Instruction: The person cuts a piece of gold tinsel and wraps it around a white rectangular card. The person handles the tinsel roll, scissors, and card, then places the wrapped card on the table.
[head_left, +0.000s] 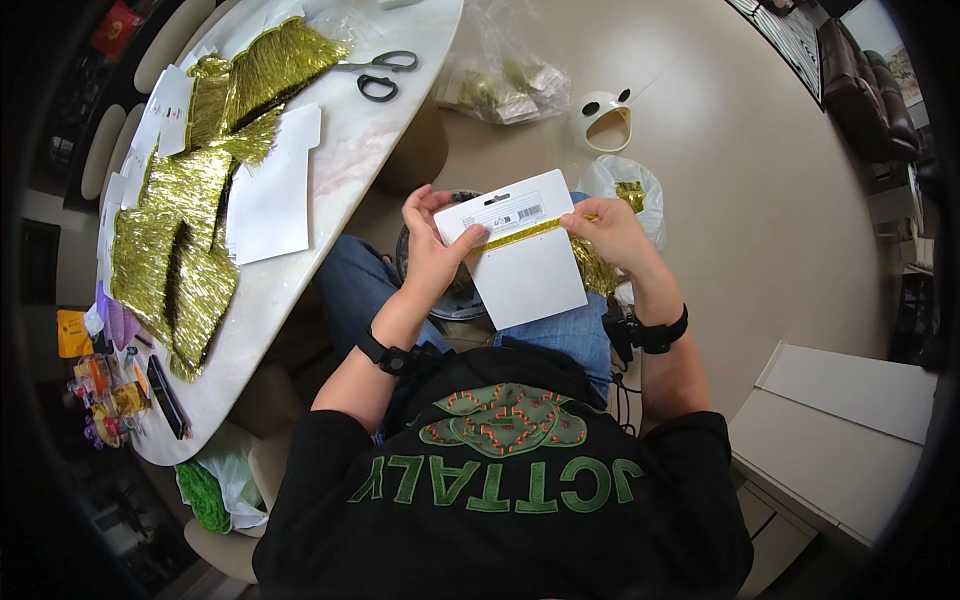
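Above my lap, my left hand (439, 244) grips the left edge of a white backing card (529, 281), its thumb on the front. The card has a hang hole and a printed label with a barcode at its upper end. A gold tinsel band (521, 234) lies across the card below the label. At the card's right edge my right hand (611, 232) pinches the band between thumb and fingers. Gold tinsel fringe (592, 270) hangs below the right hand, partly hidden behind the card.
On the marble table (345, 157) at left lie several gold fringe pieces (187, 180), black-handled scissors (379, 75) and a blank white card (274, 195). Plastic bags (510, 82) and a white mask-like object (604, 120) are on the floor. White boxes (832, 435) stand at right.
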